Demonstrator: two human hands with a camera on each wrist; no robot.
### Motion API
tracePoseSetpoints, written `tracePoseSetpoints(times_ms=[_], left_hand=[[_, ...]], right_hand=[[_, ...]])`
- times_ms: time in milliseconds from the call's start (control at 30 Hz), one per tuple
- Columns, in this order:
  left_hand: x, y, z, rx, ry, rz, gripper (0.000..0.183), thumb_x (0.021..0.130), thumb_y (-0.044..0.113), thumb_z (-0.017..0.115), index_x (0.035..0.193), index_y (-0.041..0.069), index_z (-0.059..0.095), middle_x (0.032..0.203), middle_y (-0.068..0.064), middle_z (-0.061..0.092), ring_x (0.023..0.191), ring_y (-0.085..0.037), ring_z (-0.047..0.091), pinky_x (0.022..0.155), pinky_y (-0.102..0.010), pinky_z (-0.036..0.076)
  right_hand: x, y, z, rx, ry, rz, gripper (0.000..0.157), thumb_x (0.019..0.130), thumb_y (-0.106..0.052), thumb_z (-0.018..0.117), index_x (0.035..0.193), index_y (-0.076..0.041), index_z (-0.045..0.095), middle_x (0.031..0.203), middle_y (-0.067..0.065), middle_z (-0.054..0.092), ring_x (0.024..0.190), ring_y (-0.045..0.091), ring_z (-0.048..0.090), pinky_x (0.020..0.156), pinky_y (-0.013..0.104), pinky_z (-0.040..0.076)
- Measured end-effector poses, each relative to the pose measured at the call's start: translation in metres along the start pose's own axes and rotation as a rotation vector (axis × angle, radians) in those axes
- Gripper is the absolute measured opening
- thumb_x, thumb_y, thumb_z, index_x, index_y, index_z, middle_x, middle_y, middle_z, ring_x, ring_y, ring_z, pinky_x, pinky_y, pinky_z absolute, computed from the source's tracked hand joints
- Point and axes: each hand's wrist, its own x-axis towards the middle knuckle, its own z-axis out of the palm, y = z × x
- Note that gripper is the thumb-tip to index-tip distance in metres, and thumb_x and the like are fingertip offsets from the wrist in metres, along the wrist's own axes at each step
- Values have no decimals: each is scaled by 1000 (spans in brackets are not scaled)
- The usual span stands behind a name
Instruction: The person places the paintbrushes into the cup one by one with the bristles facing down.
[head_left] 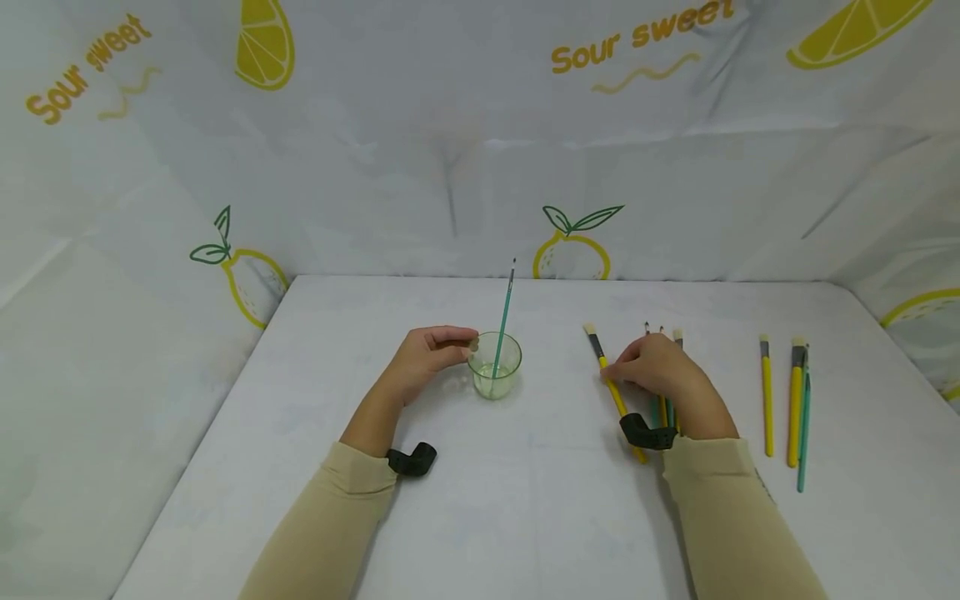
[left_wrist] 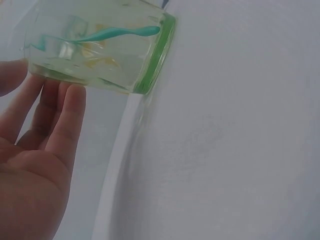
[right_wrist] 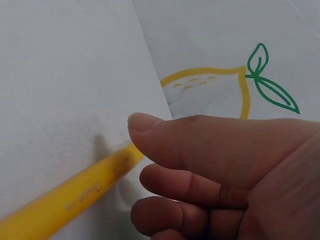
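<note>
A clear, green-tinted glass (head_left: pixel 483 385) stands upright on the table. Inside it leans a thin teal paintbrush (head_left: pixel 506 308), bristles up, its handle end at the glass bottom. My left hand (head_left: pixel 423 362) holds the glass by its left side, thumb and fingertips at the rim; the left wrist view shows the fingers along the wall of the glass (left_wrist: pixel 115 65). Between thumb and fingers, my right hand (head_left: pixel 663 367) pinches a yellow paintbrush (head_left: pixel 617 398) by its handle, bristles pointing away from me. The handle (right_wrist: pixel 65 200) slants across the right wrist view.
Several more brushes lie partly hidden under my right hand, one with a pale bristle tip (head_left: pixel 678 336). Farther right lie a slim yellow brush (head_left: pixel 767 400), a thicker yellow brush (head_left: pixel 795 408) and a teal brush (head_left: pixel 805 433). A lemon-printed white cloth (head_left: pixel 405 183) hangs behind the table.
</note>
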Motion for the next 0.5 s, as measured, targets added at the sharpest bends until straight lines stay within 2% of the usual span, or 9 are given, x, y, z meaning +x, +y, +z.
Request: tracePoseSetpoints(times_ms=[500], left_hand=[[-1,2,1,-9,-2,8,35,87,2,62,121,-3,66,124,-13,67,108,-12,64,90,-23,55]], right_hand=[[-1,-3,8,-35,11,28,42,82,-40,75,96,-1,71,78,6,63,70,18,55,57,27,46]])
